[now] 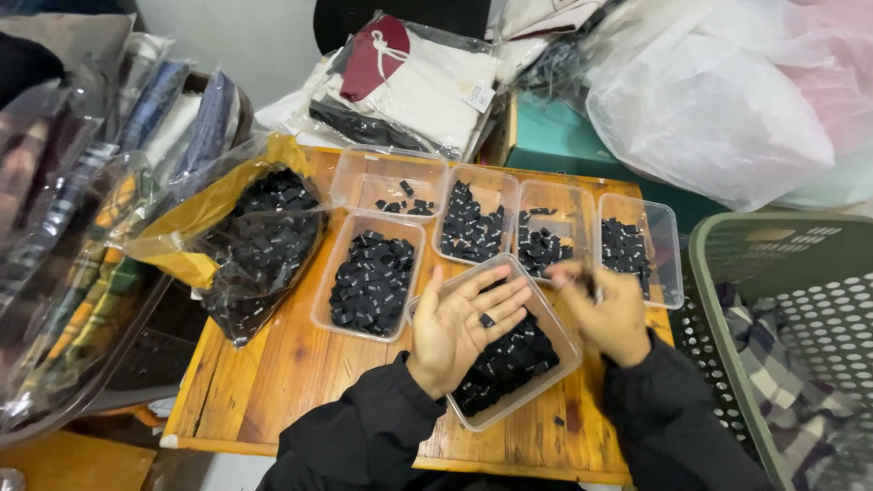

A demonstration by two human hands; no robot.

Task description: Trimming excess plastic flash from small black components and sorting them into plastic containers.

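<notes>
A small wooden table (pixel 273 382) of orange-brown planks stands before a pale wall (pixel 245 41). A green perforated laundry basket (pixel 727 309) sits just beside its right edge, a teal box (pixel 564 141) behind its far edge.

Green perforated laundry basket (pixel 727 300) at 3 o'clock, plaid cloth (pixel 773 364) inside. White plastic bags (pixel 709 109) at 1 o'clock. Teal box (pixel 555 141) just beyond worktop (pixel 273 382) at 12. Bagged folded garments (pixel 409 82) at 11. Bagged plaid fabrics (pixel 64 273) at 9.
</notes>
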